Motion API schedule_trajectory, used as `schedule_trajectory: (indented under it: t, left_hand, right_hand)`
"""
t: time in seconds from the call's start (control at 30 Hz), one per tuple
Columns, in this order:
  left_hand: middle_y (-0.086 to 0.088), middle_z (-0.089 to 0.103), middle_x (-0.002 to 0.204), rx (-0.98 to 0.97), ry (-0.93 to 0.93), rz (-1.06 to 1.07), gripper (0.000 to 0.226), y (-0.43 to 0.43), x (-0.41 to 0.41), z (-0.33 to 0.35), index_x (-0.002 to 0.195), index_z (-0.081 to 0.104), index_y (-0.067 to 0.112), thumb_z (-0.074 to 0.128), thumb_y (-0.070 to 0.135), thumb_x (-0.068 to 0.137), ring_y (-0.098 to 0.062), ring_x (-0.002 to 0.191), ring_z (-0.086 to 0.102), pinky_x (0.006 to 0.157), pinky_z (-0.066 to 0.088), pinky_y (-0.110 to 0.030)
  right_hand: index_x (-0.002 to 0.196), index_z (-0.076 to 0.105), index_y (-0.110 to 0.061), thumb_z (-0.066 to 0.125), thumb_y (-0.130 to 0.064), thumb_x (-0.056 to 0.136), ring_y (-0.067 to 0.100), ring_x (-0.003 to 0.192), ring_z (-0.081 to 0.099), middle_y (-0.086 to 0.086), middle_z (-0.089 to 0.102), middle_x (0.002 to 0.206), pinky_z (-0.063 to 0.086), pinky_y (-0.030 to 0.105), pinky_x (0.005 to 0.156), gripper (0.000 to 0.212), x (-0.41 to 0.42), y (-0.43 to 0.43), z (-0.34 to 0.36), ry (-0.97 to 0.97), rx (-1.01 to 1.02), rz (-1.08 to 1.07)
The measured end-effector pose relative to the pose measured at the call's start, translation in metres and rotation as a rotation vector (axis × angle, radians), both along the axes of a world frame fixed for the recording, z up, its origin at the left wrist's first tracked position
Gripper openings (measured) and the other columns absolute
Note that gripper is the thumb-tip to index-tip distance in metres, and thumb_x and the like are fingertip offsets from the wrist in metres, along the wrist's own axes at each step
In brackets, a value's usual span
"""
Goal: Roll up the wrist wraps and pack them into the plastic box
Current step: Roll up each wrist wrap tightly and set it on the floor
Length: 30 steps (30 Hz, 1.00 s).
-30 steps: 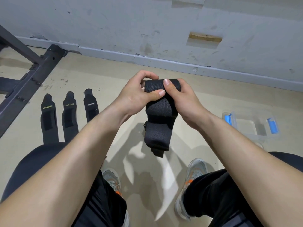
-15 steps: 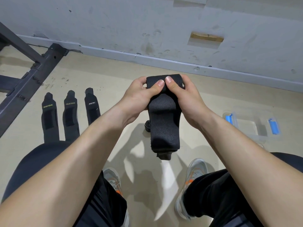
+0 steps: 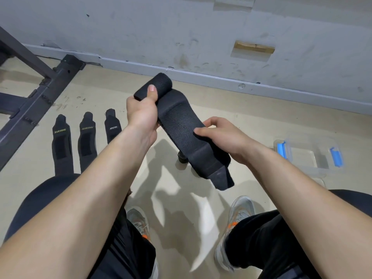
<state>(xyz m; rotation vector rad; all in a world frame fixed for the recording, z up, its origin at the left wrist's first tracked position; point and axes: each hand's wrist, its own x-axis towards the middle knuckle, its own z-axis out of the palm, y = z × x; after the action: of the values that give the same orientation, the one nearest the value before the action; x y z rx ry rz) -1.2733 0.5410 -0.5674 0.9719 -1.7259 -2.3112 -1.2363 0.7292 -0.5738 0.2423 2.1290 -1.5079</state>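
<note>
I hold a black wrist wrap [image 3: 179,125] in mid-air over the floor, its upper end rolled into a tight cylinder. My left hand [image 3: 142,111] grips the rolled end, thumb pressed on top. My right hand [image 3: 223,137] pinches the loose tail, which stretches down to the right and ends in a stiff tab. Three more black wrist wraps [image 3: 86,137] lie flat side by side on the floor at the left. A clear plastic box [image 3: 310,156] with blue latches sits open on the floor at the right.
A dark metal frame [image 3: 36,97] runs diagonally across the floor at the left. The grey wall and its baseboard [image 3: 221,79] lie ahead. My knees and grey-orange shoes [image 3: 239,212] fill the lower view. A small black object [image 3: 182,158] sits on the floor under the wrap.
My hands have come apart. The right hand slid from the roll down the tail and pulled it out to the right, while the left hand tilted the rolled end upward.
</note>
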Motion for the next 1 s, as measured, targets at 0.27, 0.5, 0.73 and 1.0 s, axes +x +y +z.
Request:
schedule_trajectory:
  t: [0.27,0.5,0.73,1.0]
  left_hand:
    - [0.008,0.058,0.107,-0.492,0.153,0.005,0.041,-0.026,0.003,-0.012,0.132,0.047,0.017,0.066,0.026,0.098,-0.010,0.097,0.058,0.080,0.046,-0.013]
    - [0.013,0.060,0.107,-0.649,0.245,-0.141,0.037,-0.023,0.013,-0.006,0.126,0.050,0.025,0.069,0.021,0.094,-0.012,0.103,0.060,0.088,0.046,-0.009]
    - [0.002,0.066,0.107,-0.382,0.453,-0.498,0.036,0.002,0.029,0.001,0.117,0.054,0.021,0.070,0.007,0.089,-0.005,0.099,0.064,0.091,0.053,-0.028]
    - [0.010,0.069,0.099,-0.224,0.412,-0.719,0.039,0.014,0.038,0.004,0.108,0.063,0.034,0.073,0.007,0.082,-0.016,0.099,0.064,0.081,0.057,-0.038]
  right_hand:
    - [0.097,0.059,-0.013,0.063,-0.020,0.102,0.012,0.042,0.059,-0.004,0.068,0.056,0.041,0.018,0.041,0.009,0.007,0.006,0.011,0.029,-0.051,0.135]
    - [0.100,0.059,-0.014,0.064,-0.030,0.101,0.018,0.066,0.068,0.002,0.075,0.082,0.055,0.033,0.064,0.016,0.012,0.001,-0.001,0.033,0.068,0.222]
    - [0.123,0.056,-0.025,0.070,-0.069,0.079,0.012,0.099,0.071,-0.003,0.073,0.109,0.052,0.051,0.104,0.064,0.007,0.011,0.007,0.068,-0.167,0.087]
    - [0.118,0.070,-0.020,0.040,-0.050,0.107,0.021,0.106,0.073,0.003,0.077,0.111,0.055,0.046,0.097,0.044,0.000,-0.001,0.016,0.171,-0.386,-0.038]
